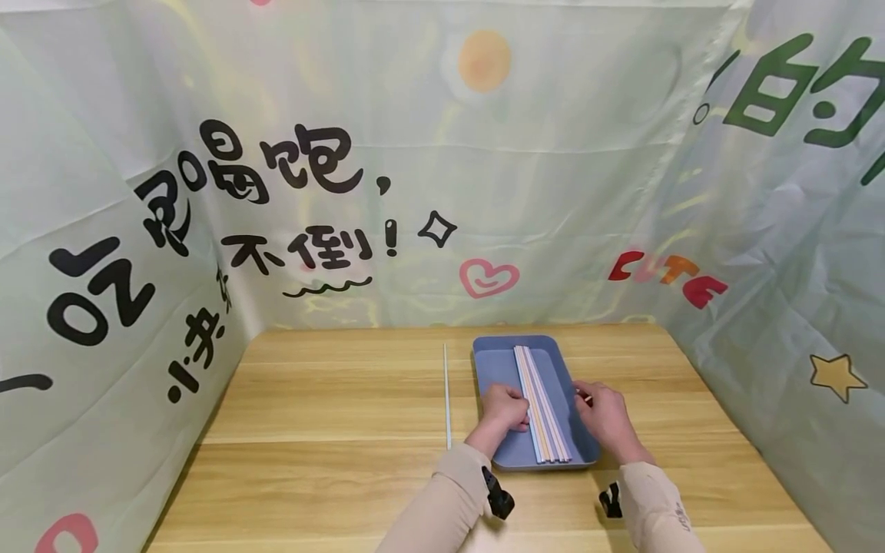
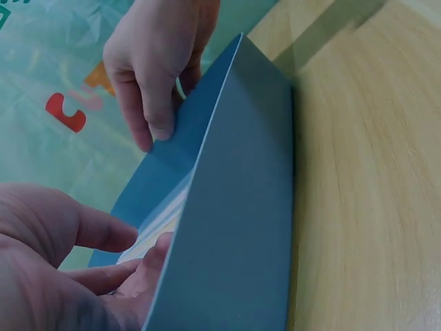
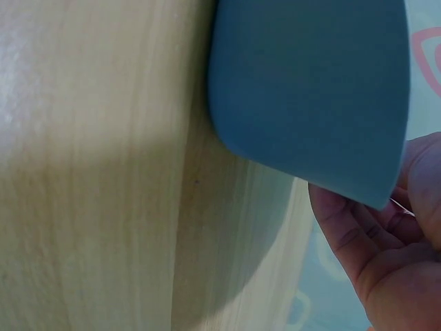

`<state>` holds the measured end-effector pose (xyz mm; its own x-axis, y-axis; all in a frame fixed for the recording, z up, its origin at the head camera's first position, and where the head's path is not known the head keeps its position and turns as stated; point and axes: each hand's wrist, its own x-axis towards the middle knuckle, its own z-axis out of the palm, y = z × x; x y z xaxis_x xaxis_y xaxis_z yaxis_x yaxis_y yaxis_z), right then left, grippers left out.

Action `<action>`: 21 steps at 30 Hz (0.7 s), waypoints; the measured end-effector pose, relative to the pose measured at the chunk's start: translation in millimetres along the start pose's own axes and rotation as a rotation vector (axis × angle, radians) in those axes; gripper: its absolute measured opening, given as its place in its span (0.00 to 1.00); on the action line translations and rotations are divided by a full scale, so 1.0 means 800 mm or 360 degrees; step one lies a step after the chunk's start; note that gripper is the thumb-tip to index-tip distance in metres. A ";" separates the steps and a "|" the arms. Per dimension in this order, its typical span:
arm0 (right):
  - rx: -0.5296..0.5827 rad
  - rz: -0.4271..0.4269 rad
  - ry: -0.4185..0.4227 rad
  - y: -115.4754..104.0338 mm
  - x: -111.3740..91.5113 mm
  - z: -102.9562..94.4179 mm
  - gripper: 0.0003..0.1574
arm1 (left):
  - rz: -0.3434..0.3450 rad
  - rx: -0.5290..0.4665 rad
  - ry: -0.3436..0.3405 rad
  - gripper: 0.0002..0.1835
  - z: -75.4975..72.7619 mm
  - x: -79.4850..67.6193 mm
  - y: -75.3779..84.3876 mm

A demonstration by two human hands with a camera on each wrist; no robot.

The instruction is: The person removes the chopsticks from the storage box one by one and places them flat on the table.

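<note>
Several pastel chopsticks (image 1: 539, 407) lie lengthwise in a blue-grey tray (image 1: 560, 361). My left hand (image 1: 505, 407) is inside the tray with bent fingers, at the left side of the bunch. In the left wrist view its thumb and fingers are close to the chopsticks (image 2: 165, 214), slightly apart; whether one is pinched between them cannot be made out. My right hand (image 1: 604, 415) holds the tray's right rim, with fingers on both sides of the wall (image 3: 317, 103) in the right wrist view. One pale chopstick (image 1: 446, 392) lies on the table left of the tray.
The wooden table (image 1: 332, 430) spreads to both sides of the tray. Printed fabric (image 1: 429, 177) hangs behind the table and along its left and right sides. Dark wrist devices (image 1: 498, 495) sit by both sleeves.
</note>
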<state>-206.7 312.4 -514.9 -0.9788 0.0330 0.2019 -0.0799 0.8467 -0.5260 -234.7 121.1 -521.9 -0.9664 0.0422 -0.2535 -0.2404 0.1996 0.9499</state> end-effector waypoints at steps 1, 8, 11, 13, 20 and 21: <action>-0.0004 0.0002 0.0000 0.000 0.000 0.000 0.21 | 0.0004 0.0012 0.0017 0.08 0.000 0.000 0.000; 0.0005 0.0019 -0.0022 -0.002 0.000 0.000 0.22 | 0.0091 0.0132 0.0116 0.11 0.006 0.002 -0.005; 0.0003 0.0016 -0.0019 -0.002 0.000 -0.001 0.22 | 0.0158 0.0238 0.0170 0.13 0.008 0.002 -0.006; -0.0004 0.0012 -0.0016 -0.002 0.000 -0.001 0.22 | 0.0188 0.0313 0.0198 0.13 0.009 0.002 -0.007; -0.0018 0.0021 -0.0015 -0.003 0.000 0.001 0.22 | 0.0248 0.0439 0.0229 0.15 0.010 0.002 -0.008; -0.0014 0.0024 -0.0016 -0.003 0.000 0.001 0.22 | 0.0256 0.0443 0.0231 0.16 0.010 0.002 -0.008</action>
<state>-206.9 310.2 -514.2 -0.9818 0.0407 0.1856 -0.0634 0.8506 -0.5219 -234.3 127.5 -529.6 -0.9975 -0.0407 -0.0572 -0.0696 0.4618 0.8843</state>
